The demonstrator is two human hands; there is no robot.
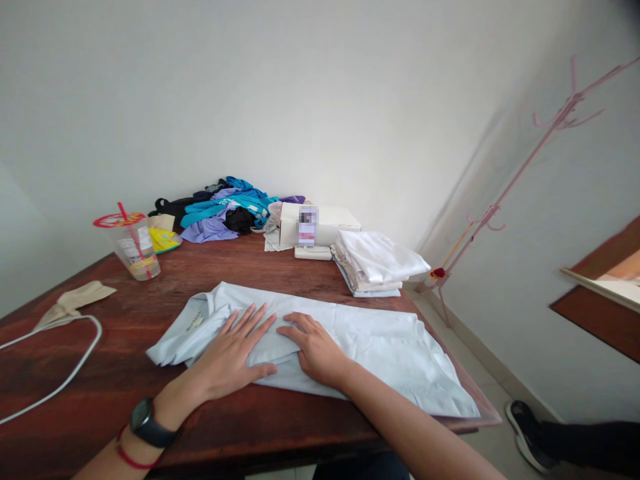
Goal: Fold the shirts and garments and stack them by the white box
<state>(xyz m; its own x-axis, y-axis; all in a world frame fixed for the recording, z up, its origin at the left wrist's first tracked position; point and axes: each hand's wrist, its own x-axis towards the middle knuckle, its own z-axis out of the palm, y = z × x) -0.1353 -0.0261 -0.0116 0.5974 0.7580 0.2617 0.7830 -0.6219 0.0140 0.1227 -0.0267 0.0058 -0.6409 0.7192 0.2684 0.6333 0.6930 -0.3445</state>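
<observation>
A pale blue shirt (380, 340) lies folded lengthwise across the front of the wooden table, its collar end to the left and its hem to the right. My left hand (240, 350) rests flat on it near the collar, fingers spread. Just to the right, my right hand (315, 347) touches the cloth with its fingers apart and slightly bent. Neither hand grips the fabric. Behind the shirt's right half stands a stack of folded clothes (380, 260), with a white piece on top.
A plastic cup (137, 250) with a red straw stands at the left, near a white cable (95, 347) and a beige cloth (75, 300). Heaped clothes (225, 207) and a white box (325, 223) sit at the back. A pink coat rack (525, 153) leans at the right.
</observation>
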